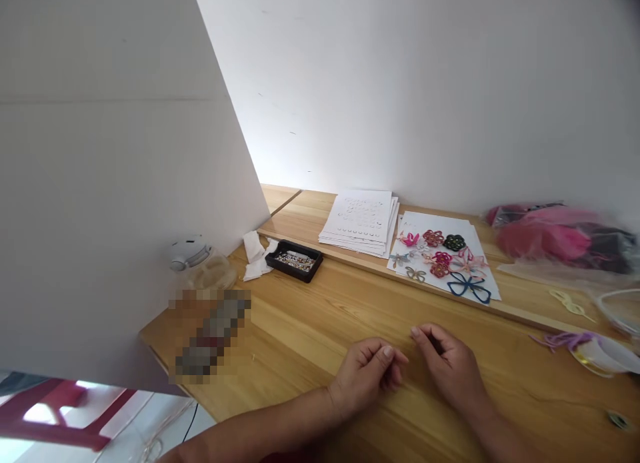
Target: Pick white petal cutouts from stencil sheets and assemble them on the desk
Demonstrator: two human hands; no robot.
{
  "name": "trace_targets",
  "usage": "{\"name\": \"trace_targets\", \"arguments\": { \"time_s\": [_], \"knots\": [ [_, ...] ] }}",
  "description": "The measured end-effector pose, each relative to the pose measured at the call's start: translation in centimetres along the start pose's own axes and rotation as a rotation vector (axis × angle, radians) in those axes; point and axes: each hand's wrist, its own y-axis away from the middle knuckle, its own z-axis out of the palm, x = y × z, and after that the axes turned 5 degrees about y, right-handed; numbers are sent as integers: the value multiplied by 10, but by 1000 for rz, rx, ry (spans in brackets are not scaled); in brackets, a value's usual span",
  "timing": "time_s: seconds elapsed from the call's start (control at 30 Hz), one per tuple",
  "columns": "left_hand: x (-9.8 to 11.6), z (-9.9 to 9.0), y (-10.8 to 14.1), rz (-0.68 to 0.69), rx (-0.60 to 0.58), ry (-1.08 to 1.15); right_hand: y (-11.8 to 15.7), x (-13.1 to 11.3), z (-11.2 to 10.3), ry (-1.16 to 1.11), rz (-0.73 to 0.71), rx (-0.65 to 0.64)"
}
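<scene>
My left hand (369, 373) is over the wooden table (300, 330), its fingers curled and the thumb pressed against the index finger. Just to its right, my right hand (447, 363) has its thumb and index finger brought together, pointing toward the left hand. The two hands are apart. Whatever either one pinches, if anything, is too small to make out. Beyond them, a white sheet (480, 250) carries several flower and butterfly ornaments, among them a dark blue one (469, 288).
A black tray of beads (295, 260) stands at the back left near white tissue (255, 255). Behind are stacked papers (357, 223). Pink material in plastic bags (555, 240), purple strands (567, 341) and a small spool (618, 420) lie at the right.
</scene>
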Motion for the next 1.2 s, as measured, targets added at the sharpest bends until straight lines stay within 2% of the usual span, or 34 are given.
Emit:
{"name": "trace_targets", "arguments": {
  "time_s": [0.1,0.27,0.4,0.53,0.7,0.83,1.0,1.2],
  "knots": [
    [12,1,-8,31,19,-56,-1,0,-2,-58,9,-42],
    [55,-12,-40,190,100,-354,0,0,-2,-90,31,-18],
    [82,-33,-72,280,196,-519,-2,8,-1,-111,68,-32],
    [100,-66,-107,342,323,-670,-5,17,-1,-128,104,-41],
    [134,-116,-143,329,549,-713,-6,15,-2,-80,109,-37],
    [154,-143,-164,292,637,-795,-5,11,0,-104,105,-10],
    [157,-160,-190,196,688,-936,-5,12,1,-100,98,-37],
    [159,-164,-216,48,693,-1103,-5,8,0,-122,62,-50]
  ]
}}
